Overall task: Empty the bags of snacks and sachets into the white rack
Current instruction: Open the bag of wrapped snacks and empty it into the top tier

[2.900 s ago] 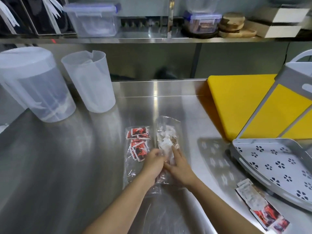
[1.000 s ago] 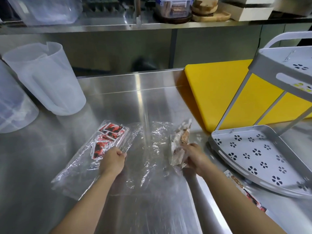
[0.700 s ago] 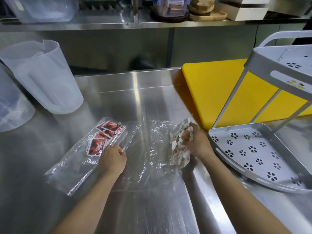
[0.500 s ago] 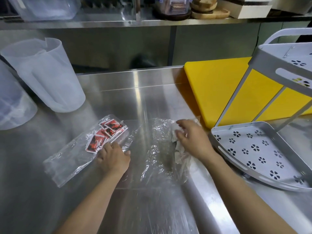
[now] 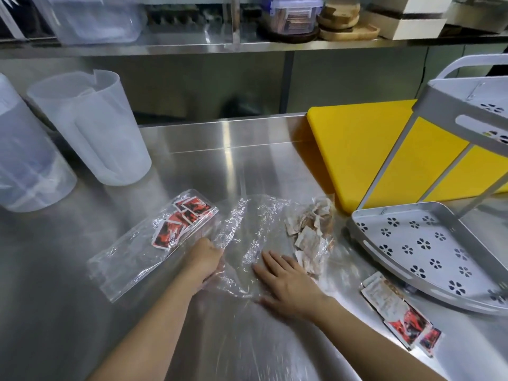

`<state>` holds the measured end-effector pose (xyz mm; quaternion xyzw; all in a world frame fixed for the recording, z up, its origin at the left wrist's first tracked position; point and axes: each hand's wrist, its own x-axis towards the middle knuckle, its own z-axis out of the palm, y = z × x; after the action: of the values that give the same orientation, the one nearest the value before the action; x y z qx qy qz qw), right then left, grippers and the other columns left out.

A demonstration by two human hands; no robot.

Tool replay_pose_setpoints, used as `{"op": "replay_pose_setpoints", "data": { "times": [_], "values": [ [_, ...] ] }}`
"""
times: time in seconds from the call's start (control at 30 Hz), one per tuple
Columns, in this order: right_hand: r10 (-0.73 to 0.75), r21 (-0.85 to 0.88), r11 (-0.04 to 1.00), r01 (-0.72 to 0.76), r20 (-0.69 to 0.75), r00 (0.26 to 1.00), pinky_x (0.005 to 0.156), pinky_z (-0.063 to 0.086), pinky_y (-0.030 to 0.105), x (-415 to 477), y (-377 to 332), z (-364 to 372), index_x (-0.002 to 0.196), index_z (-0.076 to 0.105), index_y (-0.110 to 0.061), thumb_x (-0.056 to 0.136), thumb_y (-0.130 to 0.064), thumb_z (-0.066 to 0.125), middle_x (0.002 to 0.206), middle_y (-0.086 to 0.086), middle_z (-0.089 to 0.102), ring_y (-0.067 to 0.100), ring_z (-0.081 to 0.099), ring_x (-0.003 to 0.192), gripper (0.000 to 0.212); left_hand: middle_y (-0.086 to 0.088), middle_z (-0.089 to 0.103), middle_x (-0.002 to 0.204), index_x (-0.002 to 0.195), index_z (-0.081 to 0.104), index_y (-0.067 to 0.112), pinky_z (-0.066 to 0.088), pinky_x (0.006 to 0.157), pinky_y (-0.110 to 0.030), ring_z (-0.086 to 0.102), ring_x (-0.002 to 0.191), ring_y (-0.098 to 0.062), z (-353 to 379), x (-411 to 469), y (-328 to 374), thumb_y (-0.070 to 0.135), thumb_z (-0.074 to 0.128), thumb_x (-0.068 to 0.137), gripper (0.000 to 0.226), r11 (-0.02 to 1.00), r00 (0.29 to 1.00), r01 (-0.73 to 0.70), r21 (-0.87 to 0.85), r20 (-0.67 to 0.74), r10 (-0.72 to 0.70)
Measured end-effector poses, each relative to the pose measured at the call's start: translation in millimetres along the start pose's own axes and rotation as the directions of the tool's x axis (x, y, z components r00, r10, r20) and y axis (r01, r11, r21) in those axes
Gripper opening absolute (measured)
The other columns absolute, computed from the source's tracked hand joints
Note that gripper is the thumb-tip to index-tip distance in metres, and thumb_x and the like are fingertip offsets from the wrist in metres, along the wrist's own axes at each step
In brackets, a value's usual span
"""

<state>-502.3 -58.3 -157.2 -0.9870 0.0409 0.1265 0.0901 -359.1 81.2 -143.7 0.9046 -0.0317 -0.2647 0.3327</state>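
Pinning the crumpled clear plastic bag [image 5: 247,237] to the steel counter [image 5: 68,312], the left hand [image 5: 204,261] is curled, gripping its edge, while the right hand [image 5: 286,281] lies spread flat (probably steadying it). Pale brownish sachets [image 5: 310,229] lie loose beside the white perforated rack [image 5: 428,251], whose far side is cropped; print unreadable.

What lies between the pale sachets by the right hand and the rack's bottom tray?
Nothing solid: only bare steel counter separates the pale sachets from the bottom tray. Its raised rim faces them, and clear plastic wrap drapes part of the pile.
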Motion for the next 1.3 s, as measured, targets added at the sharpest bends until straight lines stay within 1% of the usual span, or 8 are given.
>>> {"op": "replay_pose_setpoints", "data": {
  "times": [0.13, 0.23, 0.33, 0.47, 0.57, 0.73, 1.07, 1.3],
  "values": [
    [0.043, 0.18, 0.984, -0.017, -0.141, 0.989, 0.075, 0.051, 0.035, 0, 5, -13, 0.101, 0.06, -0.012, 0.08, -0.025, 0.038, 0.104, 0.015, 0.069, 0.034, 0.064, 0.096, 0.033, -0.007, 0.058, 0.055, 0.078, 0.06, 0.004, 0.035, 0.04, -0.022, 0.048, 0.044, -0.02, -23, -6, 15, 0.016, 0.054, 0.09, 0.018, 0.982, 0.995, -0.008, -0.19, 0.097, 0.027],
    [0.077, 0.21, 0.977, -0.047, -0.137, 0.988, 0.072, 0.044, 0.038, 6, 14, -45, 0.102, 0.057, -0.008, 0.089, -0.016, 0.04, 0.103, 0.022, 0.065, 0.038, 0.06, 0.096, 0.023, -0.014, 0.064, 0.097, 0.098, 0.06, 0.008, 0.048, 0.077, -0.039, 0.063, 0.093, -0.035, -43, -11, 36, 0.036, 0.056, 0.086, 0.03, 0.95, 0.959, -0.183, 0.255, -0.165, 0.229],
    [0.02, 0.221, 0.975, 0.013, -0.144, 0.989, 0.071, 0.04, 0.034, 4, 18, -92, 0.098, 0.061, -0.005, 0.095, -0.023, 0.042, 0.101, 0.02, 0.067, 0.035, 0.06, 0.096, 0.026, -0.009, 0.044, 0.133, 0.129, 0.041, 0.015, 0.041, 0.098, -0.043, 0.047, 0.121, -0.031, -63, -41, 74, 0.047, 0.059, 0.083, 0.059, 0.845, 0.818, -0.455, 0.281, -0.242, 0.522],
    [0.015, 0.249, 0.968, 0.022, -0.144, 0.989, 0.068, 0.038, 0.036, -2, 20, -149, 0.087, 0.063, -0.006, 0.095, -0.024, 0.046, 0.096, 0.019, 0.067, 0.034, 0.059, 0.09, 0.025, 0.005, 0.055, 0.131, 0.133, 0.04, 0.029, 0.035, 0.103, -0.038, 0.05, 0.121, -0.018, -76, -92, 126, 0.065, 0.06, 0.07, 0.074, 0.495, 0.666, -0.724, 0.482, 0.299, 0.683],
    [0.029, 0.311, 0.95, 0.032, -0.188, 0.982, 0.075, 0.045, 0.039, -13, 20, -181, 0.077, 0.059, -0.017, 0.094, -0.025, 0.049, 0.089, 0.014, 0.067, 0.028, 0.059, 0.083, 0.022, -0.003, 0.063, 0.119, 0.113, 0.055, 0.025, 0.038, 0.089, -0.034, 0.055, 0.111, -0.027, -68, -108, 148, 0.042, 0.052, 0.086, 0.033, 0.184, 0.558, -0.643, 0.744, 0.291, 0.777],
    [0.105, 0.38, 0.925, 0.02, -0.306, 0.946, 0.081, 0.052, 0.038, -34, 28, -190, 0.088, 0.067, -0.01, 0.083, -0.014, 0.064, 0.094, 0.006, 0.071, 0.02, 0.063, 0.085, 0.007, -0.004, 0.066, 0.112, 0.103, 0.065, 0.028, 0.04, 0.076, -0.034, 0.058, 0.105, -0.03, -83, -117, 179, 0.027, 0.048, 0.09, 0.021, 0.244, 0.466, -0.629, 0.738, 0.106, 0.878],
    [0.321, 0.57, 0.821, 0.012, -0.48, 0.817, 0.062, 0.043, 0.033, -50, 51, -168, 0.066, 0.063, -0.003, 0.084, -0.004, 0.058, 0.064, 0.001, 0.064, 0.02, 0.056, 0.064, 0.018, 0.008, 0.069, 0.097, 0.09, 0.067, 0.028, 0.042, 0.073, -0.029, 0.062, 0.092, -0.022, -133, -118, 192, 0.018, 0.056, 0.084, 0.016, 0.38, 0.609, -0.57, 0.729, 0.064, 0.79],
    [0.188, 0.392, 0.916, 0.088, -0.61, 0.77, 0.066, 0.047, 0.04, -50, 41, -187, 0.081, 0.068, -0.011, 0.086, -0.018, 0.062, 0.074, 0.007, 0.067, 0.026, 0.058, 0.072, 0.011, 0.005, 0.065, 0.113, 0.114, 0.055, 0.031, 0.041, 0.079, -0.032, 0.058, 0.107, -0.021, -103, -129, 182, 0.044, 0.059, 0.083, 0.034, 0.186, 0.555, -0.578, 0.794, 0.215, 0.803]
  ]
}}
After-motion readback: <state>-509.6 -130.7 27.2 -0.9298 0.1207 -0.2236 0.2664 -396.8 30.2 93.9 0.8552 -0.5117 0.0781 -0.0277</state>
